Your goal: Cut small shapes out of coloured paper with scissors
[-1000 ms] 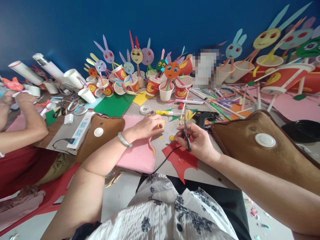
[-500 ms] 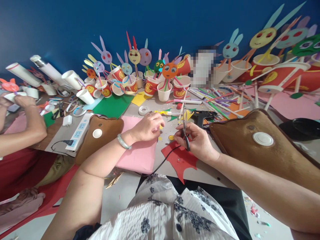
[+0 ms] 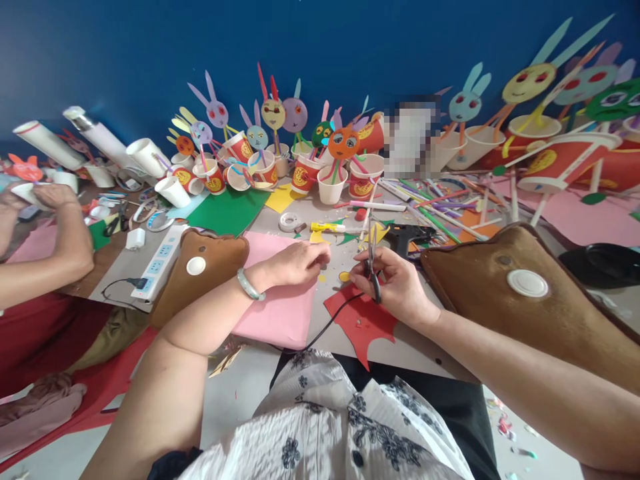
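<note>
My right hand (image 3: 397, 283) grips a pair of scissors (image 3: 372, 250) by the dark handles, its blades pointing up and away from me. Below it lies a cut piece of red paper (image 3: 367, 330) with a torn-looking outline. Over the pink paper (image 3: 280, 317), my left hand (image 3: 300, 263) has its fingers curled and pressed together; whatever they hold, if anything, is hidden. A small yellow paper disc (image 3: 345, 276) rests on the table between the hands. Just beyond them are a yellow tube-like tool (image 3: 327, 227), a roll of tape (image 3: 290, 222) and a black glue gun (image 3: 410, 238).
Brown cushion-like warmers lie left (image 3: 200, 293) and right (image 3: 490, 280). A power strip (image 3: 160, 261) is at left, and a black cord (image 3: 333, 320) crosses the table. Rabbit-faced paper cups (image 3: 333, 190) line the blue wall. Another person's arm (image 3: 65, 233) works at far left.
My left hand's fingers have drawn closer together and dipped slightly. My right hand keeps the scissors nearly where they were. The view has shifted a little.
</note>
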`<act>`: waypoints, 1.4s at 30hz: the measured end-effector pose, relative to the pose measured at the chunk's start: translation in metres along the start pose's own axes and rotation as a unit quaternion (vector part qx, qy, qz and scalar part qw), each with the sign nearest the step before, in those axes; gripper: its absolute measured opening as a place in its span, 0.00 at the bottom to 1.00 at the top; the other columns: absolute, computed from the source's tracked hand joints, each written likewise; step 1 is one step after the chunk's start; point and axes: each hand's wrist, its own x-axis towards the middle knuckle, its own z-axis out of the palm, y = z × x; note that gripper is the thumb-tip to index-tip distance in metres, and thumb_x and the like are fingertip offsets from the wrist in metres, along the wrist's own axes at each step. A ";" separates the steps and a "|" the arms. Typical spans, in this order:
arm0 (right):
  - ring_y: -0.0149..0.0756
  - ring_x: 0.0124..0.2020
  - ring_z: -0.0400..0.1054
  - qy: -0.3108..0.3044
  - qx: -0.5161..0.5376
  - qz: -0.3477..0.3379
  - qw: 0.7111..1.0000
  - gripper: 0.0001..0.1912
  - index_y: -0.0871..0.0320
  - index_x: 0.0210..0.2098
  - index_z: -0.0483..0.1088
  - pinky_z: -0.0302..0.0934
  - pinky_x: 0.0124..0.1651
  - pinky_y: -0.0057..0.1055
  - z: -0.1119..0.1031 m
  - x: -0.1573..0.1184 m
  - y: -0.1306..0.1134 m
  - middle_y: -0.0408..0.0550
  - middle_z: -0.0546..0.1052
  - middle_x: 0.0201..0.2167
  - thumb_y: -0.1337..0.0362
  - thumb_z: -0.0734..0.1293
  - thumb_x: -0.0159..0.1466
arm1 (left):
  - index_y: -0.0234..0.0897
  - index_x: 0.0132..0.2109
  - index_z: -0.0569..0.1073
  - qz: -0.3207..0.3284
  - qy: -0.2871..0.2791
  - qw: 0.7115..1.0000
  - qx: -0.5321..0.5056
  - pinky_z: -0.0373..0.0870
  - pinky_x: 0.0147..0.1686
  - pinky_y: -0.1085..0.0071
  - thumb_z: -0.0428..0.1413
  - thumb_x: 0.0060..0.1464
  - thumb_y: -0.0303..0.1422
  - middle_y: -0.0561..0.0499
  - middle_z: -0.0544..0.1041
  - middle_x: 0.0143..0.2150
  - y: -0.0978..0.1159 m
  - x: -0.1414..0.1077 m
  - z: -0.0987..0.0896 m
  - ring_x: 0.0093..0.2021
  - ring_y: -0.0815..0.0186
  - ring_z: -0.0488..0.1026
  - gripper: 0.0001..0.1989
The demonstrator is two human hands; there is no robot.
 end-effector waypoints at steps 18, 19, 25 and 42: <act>0.38 0.26 0.77 -0.001 0.006 0.002 1.000 0.17 0.55 0.38 0.71 0.73 0.33 0.32 -0.001 0.000 -0.002 0.43 0.79 0.23 0.60 0.77 0.53 | 0.35 0.37 0.79 0.071 -0.079 0.993 0.049 0.66 0.40 0.71 0.52 0.56 0.19 0.48 0.72 0.38 -0.004 0.000 -0.009 0.38 0.66 0.71 0.12; 0.38 0.26 0.77 -0.001 0.005 0.002 1.000 0.17 0.55 0.38 0.71 0.73 0.33 0.32 -0.001 0.000 -0.002 0.43 0.79 0.23 0.59 0.77 0.53 | 0.35 0.36 0.79 0.069 -0.079 0.993 0.046 0.66 0.40 0.71 0.52 0.55 0.19 0.48 0.72 0.38 -0.004 0.000 -0.009 0.38 0.66 0.71 0.12; 0.34 0.23 0.74 0.000 -0.005 -0.004 1.000 0.17 0.55 0.38 0.71 0.73 0.32 0.32 -0.001 0.000 -0.002 0.43 0.79 0.23 0.58 0.77 0.54 | 0.34 0.35 0.78 0.064 -0.079 0.994 0.049 0.66 0.39 0.70 0.51 0.54 0.18 0.48 0.72 0.38 -0.004 0.000 -0.009 0.37 0.66 0.71 0.12; 0.36 0.24 0.75 0.001 -0.003 0.000 1.000 0.18 0.54 0.37 0.71 0.74 0.33 0.33 0.000 0.000 -0.003 0.41 0.78 0.22 0.56 0.78 0.52 | 0.35 0.34 0.77 0.093 -0.089 0.991 0.027 0.66 0.40 0.70 0.51 0.54 0.18 0.49 0.70 0.38 -0.004 -0.001 -0.008 0.38 0.66 0.69 0.12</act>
